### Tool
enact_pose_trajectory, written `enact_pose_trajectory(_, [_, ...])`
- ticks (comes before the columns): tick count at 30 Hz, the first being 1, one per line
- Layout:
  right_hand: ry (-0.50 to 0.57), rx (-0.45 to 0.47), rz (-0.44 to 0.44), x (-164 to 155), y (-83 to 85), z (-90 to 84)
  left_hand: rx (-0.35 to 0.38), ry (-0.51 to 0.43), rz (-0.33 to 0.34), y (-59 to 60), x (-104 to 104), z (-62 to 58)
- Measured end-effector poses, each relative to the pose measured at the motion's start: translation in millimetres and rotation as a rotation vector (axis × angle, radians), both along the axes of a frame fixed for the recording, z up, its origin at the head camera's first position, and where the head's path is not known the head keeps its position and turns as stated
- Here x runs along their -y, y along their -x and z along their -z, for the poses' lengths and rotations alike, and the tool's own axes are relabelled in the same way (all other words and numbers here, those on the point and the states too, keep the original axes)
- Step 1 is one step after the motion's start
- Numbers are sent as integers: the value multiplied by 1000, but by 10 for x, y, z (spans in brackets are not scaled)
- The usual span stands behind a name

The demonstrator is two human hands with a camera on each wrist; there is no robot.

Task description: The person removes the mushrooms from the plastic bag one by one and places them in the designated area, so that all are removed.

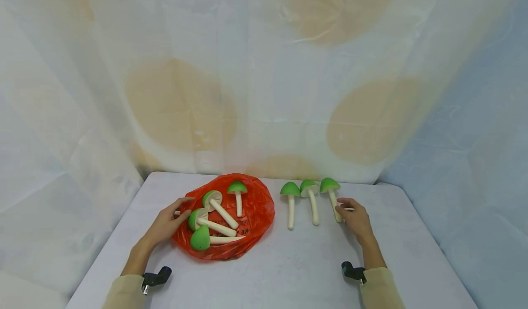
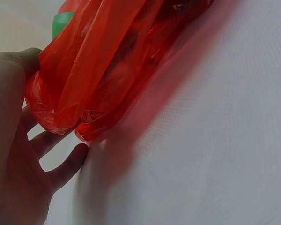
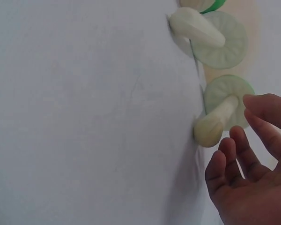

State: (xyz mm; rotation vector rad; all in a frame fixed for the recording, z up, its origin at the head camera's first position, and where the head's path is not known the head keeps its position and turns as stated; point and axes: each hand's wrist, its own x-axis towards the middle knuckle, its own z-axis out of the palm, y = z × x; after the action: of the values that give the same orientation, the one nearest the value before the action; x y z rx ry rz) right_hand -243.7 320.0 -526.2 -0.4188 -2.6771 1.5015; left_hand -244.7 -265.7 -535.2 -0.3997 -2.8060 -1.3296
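In the head view, my left hand (image 1: 167, 222) is at the left rim of a red plastic bag (image 1: 261, 208), holding its edge with the thumb apart from the fingers. The left wrist view shows red film between thumb and spread fingers. Several toy mushrooms with green caps and white stems lie in the bag's mouth, including an upright-lying mushroom (image 1: 238, 190). On the right, my right hand (image 1: 356, 217) is beside the stem of the rightmost mushroom (image 1: 330, 185), its fingers loosely bent. Whether the fingertips touch that stem I cannot tell.
Two more mushrooms, a left one (image 1: 290, 208) and a middle one (image 1: 312, 203), lie between the bag and the rightmost mushroom. All rest on a white table (image 1: 288, 272). A pale sheet with tan spots (image 1: 264, 93) hangs behind the table, and sheets stand at both sides.
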Motion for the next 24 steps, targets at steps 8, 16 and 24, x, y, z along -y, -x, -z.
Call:
enact_pose_trajectory(8, [21, -87, -90, 137, 35, -168, 1, 5, -1, 5, -7, -11])
enact_pose_trajectory(16, [71, -185, -224, 436, 84, -418, 3, 5, -2, 9, -7, 3])
enact_pose_trajectory(24, [125, -260, -344, 785, 76, -656, 1, 9, -3, 7, -5, 13])
